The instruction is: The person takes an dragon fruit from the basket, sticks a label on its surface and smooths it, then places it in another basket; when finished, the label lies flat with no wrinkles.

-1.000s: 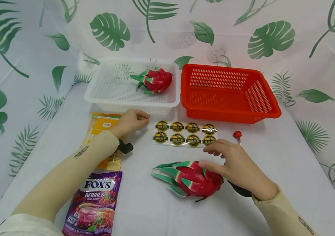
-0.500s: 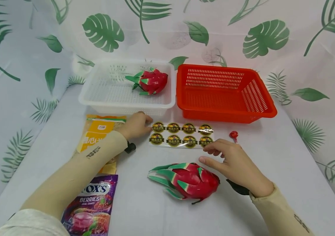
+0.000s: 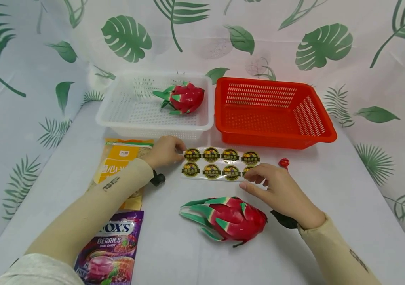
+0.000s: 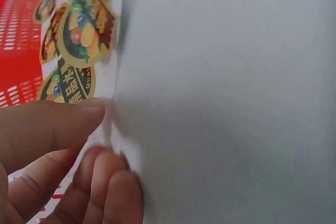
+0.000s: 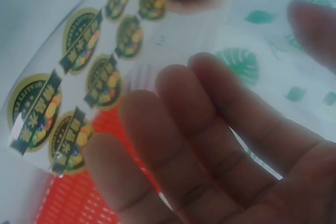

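A sheet of round black-and-gold fruit stickers [image 3: 221,163] lies between my hands in the head view, its surface slightly bowed. At its left end, my left hand [image 3: 166,151] pinches the edge; the left wrist view shows the thumb [image 4: 58,127] on the sticker side. My right hand [image 3: 281,190] hovers over the lower right corner, hiding part of one sticker. In the right wrist view its fingers [image 5: 184,114] are spread and relaxed beside the sheet, holding nothing. A pink dragon fruit [image 3: 229,219] with green-tipped scales lies just below the right hand.
Behind the hands stand a white basket [image 3: 152,127] with another dragon fruit [image 3: 187,97] in it and a red basket [image 3: 273,138]. A yellow food bag [image 3: 116,160] and a purple FOX'S candy bag [image 3: 111,245] lie left. A red lollipop [image 3: 284,162] is at right.
My left hand has moved right from beside the yellow bag to the sheet's left edge and taken hold of it. My right hand has shifted slightly left, over the sheet's corner.
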`<state>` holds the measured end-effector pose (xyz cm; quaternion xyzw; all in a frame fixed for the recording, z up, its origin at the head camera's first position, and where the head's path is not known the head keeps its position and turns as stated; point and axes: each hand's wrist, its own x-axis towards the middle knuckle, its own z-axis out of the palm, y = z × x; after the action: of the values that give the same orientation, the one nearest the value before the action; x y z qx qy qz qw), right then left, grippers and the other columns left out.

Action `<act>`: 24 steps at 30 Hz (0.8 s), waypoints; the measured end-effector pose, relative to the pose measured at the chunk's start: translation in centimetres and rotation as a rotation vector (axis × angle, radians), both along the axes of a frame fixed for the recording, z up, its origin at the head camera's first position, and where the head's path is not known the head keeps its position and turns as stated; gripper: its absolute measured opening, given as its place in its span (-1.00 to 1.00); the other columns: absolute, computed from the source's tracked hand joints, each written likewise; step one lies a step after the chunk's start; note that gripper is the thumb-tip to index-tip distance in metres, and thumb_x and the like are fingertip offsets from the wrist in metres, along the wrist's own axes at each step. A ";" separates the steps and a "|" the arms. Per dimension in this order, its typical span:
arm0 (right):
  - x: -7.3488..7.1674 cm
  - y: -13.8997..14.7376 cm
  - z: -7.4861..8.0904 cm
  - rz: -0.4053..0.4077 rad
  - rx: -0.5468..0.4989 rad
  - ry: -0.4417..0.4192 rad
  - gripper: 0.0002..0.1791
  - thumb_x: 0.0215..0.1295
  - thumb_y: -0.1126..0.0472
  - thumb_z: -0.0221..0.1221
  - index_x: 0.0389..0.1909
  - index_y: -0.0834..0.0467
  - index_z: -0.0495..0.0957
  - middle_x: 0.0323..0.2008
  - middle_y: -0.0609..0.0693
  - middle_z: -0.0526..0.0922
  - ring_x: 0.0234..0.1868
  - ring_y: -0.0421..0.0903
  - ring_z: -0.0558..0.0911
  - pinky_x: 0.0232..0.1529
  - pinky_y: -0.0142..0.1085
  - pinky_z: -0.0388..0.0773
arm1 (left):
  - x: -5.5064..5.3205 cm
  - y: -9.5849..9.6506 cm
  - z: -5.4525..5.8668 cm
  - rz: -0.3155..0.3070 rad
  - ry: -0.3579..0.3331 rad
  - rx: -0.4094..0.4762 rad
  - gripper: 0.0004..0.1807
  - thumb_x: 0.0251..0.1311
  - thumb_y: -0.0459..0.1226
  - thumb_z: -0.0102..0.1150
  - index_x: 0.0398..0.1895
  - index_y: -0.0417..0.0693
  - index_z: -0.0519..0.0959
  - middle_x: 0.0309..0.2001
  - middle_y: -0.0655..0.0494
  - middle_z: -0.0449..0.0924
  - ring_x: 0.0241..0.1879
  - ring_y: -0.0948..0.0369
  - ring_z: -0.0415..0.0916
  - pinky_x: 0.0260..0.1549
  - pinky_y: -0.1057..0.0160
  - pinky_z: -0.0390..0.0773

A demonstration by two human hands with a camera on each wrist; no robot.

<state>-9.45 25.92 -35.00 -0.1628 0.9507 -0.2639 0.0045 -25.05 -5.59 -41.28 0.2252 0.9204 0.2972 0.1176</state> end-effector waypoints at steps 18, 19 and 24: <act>-7.7 -4.0 -2.3 0.096 -0.029 -0.028 -0.76 0.28 0.22 0.43 -0.07 0.21 0.74 -0.21 0.07 0.81 -0.24 -0.07 0.74 -0.08 -0.08 0.76 | 1.3 0.5 1.2 0.100 -0.403 0.301 -0.73 0.31 -0.30 0.36 0.03 -0.21 0.69 -0.12 -0.08 0.78 -0.22 0.13 0.74 -0.08 0.22 0.76; -8.0 -4.3 -2.3 0.102 -0.031 -0.027 -0.75 0.29 0.23 0.42 -0.06 0.23 0.73 -0.20 0.08 0.81 -0.24 -0.06 0.74 -0.08 -0.08 0.76 | 1.4 0.5 1.1 0.100 -0.404 0.307 -0.73 0.31 -0.30 0.37 0.02 -0.21 0.69 -0.13 -0.08 0.78 -0.23 0.14 0.74 -0.09 0.23 0.76; -9.2 -6.1 -2.2 0.125 -0.031 0.002 -0.75 0.30 0.28 0.40 -0.04 0.25 0.73 -0.16 0.12 0.79 -0.22 -0.02 0.75 -0.07 -0.08 0.75 | 1.7 1.1 0.9 0.083 -0.396 0.341 -0.73 0.28 -0.34 0.38 0.01 -0.26 0.69 -0.16 -0.11 0.80 -0.30 0.22 0.75 -0.15 0.26 0.77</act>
<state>-18.64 19.80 -37.25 -0.2221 0.9344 -0.2778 0.0176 -23.37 -4.46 -40.36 0.1412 0.8246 0.4907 0.2436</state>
